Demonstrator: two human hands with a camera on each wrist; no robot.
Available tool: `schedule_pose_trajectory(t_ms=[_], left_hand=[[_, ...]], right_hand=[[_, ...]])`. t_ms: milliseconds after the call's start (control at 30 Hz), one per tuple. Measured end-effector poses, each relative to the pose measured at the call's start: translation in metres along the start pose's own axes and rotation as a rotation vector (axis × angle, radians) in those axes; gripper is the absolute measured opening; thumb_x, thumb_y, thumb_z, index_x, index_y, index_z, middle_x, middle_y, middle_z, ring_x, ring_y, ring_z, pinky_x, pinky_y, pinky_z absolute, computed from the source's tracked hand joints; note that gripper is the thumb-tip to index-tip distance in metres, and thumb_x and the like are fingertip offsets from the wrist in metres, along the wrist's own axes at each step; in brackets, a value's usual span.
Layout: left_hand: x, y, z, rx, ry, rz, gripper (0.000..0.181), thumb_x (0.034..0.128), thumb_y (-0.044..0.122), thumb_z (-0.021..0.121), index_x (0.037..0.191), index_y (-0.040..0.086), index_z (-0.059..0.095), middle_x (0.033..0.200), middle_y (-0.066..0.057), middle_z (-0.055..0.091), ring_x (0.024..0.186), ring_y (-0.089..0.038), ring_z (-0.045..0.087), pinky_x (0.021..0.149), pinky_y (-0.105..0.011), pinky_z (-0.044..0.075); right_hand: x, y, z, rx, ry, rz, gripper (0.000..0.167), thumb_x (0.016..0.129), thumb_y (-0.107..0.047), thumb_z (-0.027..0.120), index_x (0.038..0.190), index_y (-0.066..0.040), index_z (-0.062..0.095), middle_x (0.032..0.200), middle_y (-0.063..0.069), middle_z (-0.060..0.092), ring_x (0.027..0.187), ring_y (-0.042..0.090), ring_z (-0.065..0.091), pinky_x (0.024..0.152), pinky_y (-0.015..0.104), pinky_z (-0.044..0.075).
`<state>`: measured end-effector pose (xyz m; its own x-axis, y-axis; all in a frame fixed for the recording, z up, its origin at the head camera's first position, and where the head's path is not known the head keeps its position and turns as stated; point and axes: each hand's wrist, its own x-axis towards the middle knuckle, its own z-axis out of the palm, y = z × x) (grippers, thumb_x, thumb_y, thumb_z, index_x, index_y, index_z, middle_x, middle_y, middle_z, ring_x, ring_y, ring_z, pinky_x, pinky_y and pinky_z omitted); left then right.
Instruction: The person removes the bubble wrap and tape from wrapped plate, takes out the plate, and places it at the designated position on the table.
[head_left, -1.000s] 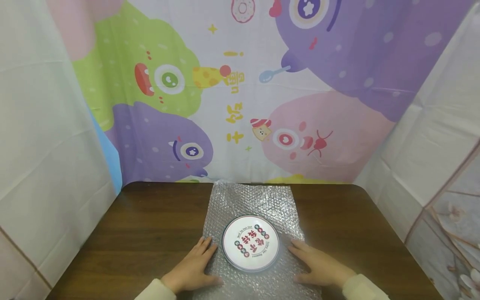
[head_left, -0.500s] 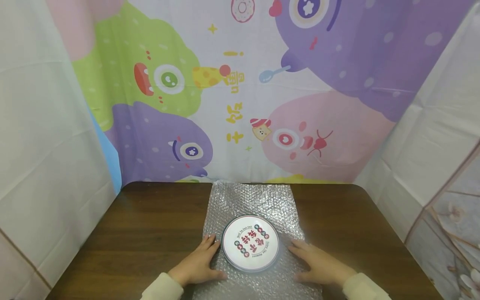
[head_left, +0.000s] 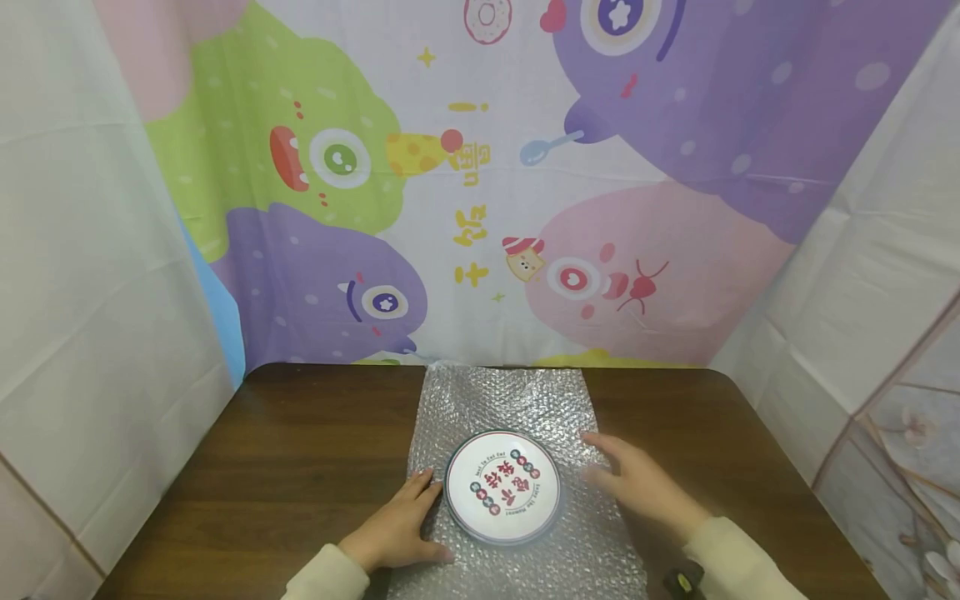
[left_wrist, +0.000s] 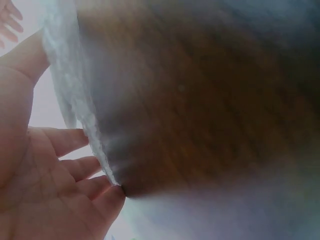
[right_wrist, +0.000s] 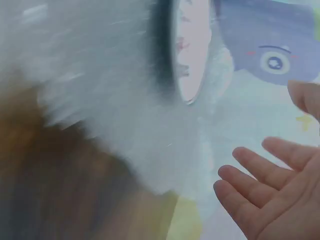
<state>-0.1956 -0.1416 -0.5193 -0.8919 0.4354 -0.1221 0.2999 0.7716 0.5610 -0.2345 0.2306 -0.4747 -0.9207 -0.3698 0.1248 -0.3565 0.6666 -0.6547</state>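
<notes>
A white round plate (head_left: 502, 487) with red characters and a dark rim lies on a sheet of bubble wrap (head_left: 510, 396). My left hand (head_left: 397, 527) rests at the sheet's left edge, beside the plate, its fingers extended. In the left wrist view those fingers (left_wrist: 75, 167) touch the edge of the wrap. To the right of the plate, my right hand (head_left: 648, 483) hovers over the sheet's right edge, holding nothing. Its fingers (right_wrist: 250, 185) look straight and apart from the wrap in the right wrist view.
The dark wooden table (head_left: 315, 442) extends on both sides of the sheet. A cartoon-printed cloth (head_left: 480, 200) hangs behind it, with pale cloths at left and right. A small black device (head_left: 684, 577) sits near the right sleeve.
My right hand has lifted off the bubble wrap and shifted away from me. The left hand slid slightly right and then stayed. Plate and sheet look unmoved.
</notes>
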Motion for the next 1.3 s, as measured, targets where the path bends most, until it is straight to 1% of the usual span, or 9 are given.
schedule_pose_trajectory(t_ms=[100, 233, 367, 467, 700, 833, 933, 1067, 1300], left_hand=[[-0.001, 0.001, -0.001, -0.001, 0.001, 0.003, 0.109, 0.0686, 0.055, 0.081, 0.148, -0.005, 0.035, 0.160, -0.027, 0.020, 0.147, -0.050, 0.017, 0.113, -0.066, 0.027], [-0.002, 0.002, -0.001, 0.004, 0.000, 0.002, 0.109, 0.0688, 0.055, 0.081, 0.148, -0.005, 0.035, 0.160, -0.027, 0.020, 0.147, -0.050, 0.017, 0.113, -0.066, 0.027], [-0.003, 0.003, -0.002, 0.005, -0.004, -0.001, 0.109, 0.0687, 0.054, 0.081, 0.147, -0.006, 0.035, 0.160, -0.027, 0.019, 0.147, -0.050, 0.017, 0.113, -0.066, 0.027], [-0.003, 0.003, -0.002, 0.011, -0.006, 0.001, 0.109, 0.0689, 0.054, 0.081, 0.147, -0.007, 0.035, 0.160, -0.028, 0.020, 0.147, -0.050, 0.017, 0.113, -0.065, 0.027], [-0.001, 0.001, -0.001, 0.023, 0.004, 0.009, 0.109, 0.0693, 0.054, 0.081, 0.147, -0.007, 0.035, 0.159, -0.028, 0.020, 0.146, -0.050, 0.019, 0.113, -0.065, 0.028], [-0.001, 0.001, 0.000, 0.028, 0.013, 0.016, 0.109, 0.0686, 0.053, 0.082, 0.147, -0.008, 0.035, 0.159, -0.028, 0.021, 0.146, -0.050, 0.019, 0.113, -0.065, 0.028], [-0.001, 0.001, 0.001, 0.029, 0.013, 0.014, 0.110, 0.0686, 0.053, 0.082, 0.147, -0.007, 0.035, 0.159, -0.028, 0.021, 0.146, -0.050, 0.019, 0.113, -0.065, 0.028], [-0.001, 0.001, 0.001, 0.028, 0.012, 0.015, 0.110, 0.0689, 0.053, 0.082, 0.147, -0.007, 0.034, 0.159, -0.028, 0.021, 0.146, -0.050, 0.019, 0.113, -0.065, 0.028], [-0.001, 0.001, 0.001, 0.024, 0.013, 0.021, 0.109, 0.0692, 0.052, 0.082, 0.147, -0.009, 0.034, 0.159, -0.029, 0.021, 0.146, -0.051, 0.019, 0.113, -0.065, 0.027]], right_hand=[[0.010, -0.009, 0.001, 0.074, 0.020, 0.017, 0.059, 0.094, -0.035, 0.064, 0.143, -0.005, 0.048, 0.143, 0.016, 0.053, 0.130, 0.038, 0.052, 0.106, 0.054, 0.044], [0.022, -0.018, 0.008, 0.150, 0.019, 0.040, 0.057, 0.094, -0.029, 0.064, 0.142, -0.002, 0.048, 0.137, 0.022, 0.057, 0.122, 0.041, 0.057, 0.100, 0.051, 0.051], [0.033, -0.025, 0.020, 0.197, 0.026, 0.100, 0.052, 0.094, -0.024, 0.065, 0.139, 0.000, 0.051, 0.132, 0.023, 0.060, 0.117, 0.040, 0.061, 0.094, 0.046, 0.055], [0.039, -0.026, 0.031, 0.213, 0.052, 0.160, 0.047, 0.094, -0.022, 0.065, 0.135, 0.000, 0.054, 0.125, 0.020, 0.064, 0.112, 0.036, 0.064, 0.090, 0.043, 0.057], [0.050, -0.020, 0.051, 0.205, 0.093, 0.247, 0.042, 0.092, -0.017, 0.066, 0.128, 0.003, 0.059, 0.111, 0.015, 0.070, 0.102, 0.031, 0.068, 0.082, 0.038, 0.059], [0.052, -0.018, 0.058, 0.175, 0.101, 0.302, 0.039, 0.091, -0.019, 0.065, 0.126, 0.000, 0.062, 0.107, 0.012, 0.070, 0.098, 0.026, 0.068, 0.077, 0.034, 0.059], [0.053, -0.014, 0.061, 0.132, 0.107, 0.339, 0.037, 0.091, -0.021, 0.065, 0.123, -0.003, 0.064, 0.111, 0.012, 0.071, 0.101, 0.027, 0.067, 0.080, 0.037, 0.059], [0.054, -0.009, 0.063, 0.100, 0.113, 0.369, 0.035, 0.089, -0.022, 0.065, 0.120, -0.005, 0.066, 0.113, 0.015, 0.071, 0.104, 0.030, 0.067, 0.087, 0.044, 0.056], [0.055, -0.005, 0.066, 0.061, 0.129, 0.377, 0.025, 0.088, -0.019, 0.067, 0.107, -0.004, 0.069, 0.099, 0.011, 0.072, 0.093, 0.026, 0.067, 0.084, 0.045, 0.056]])
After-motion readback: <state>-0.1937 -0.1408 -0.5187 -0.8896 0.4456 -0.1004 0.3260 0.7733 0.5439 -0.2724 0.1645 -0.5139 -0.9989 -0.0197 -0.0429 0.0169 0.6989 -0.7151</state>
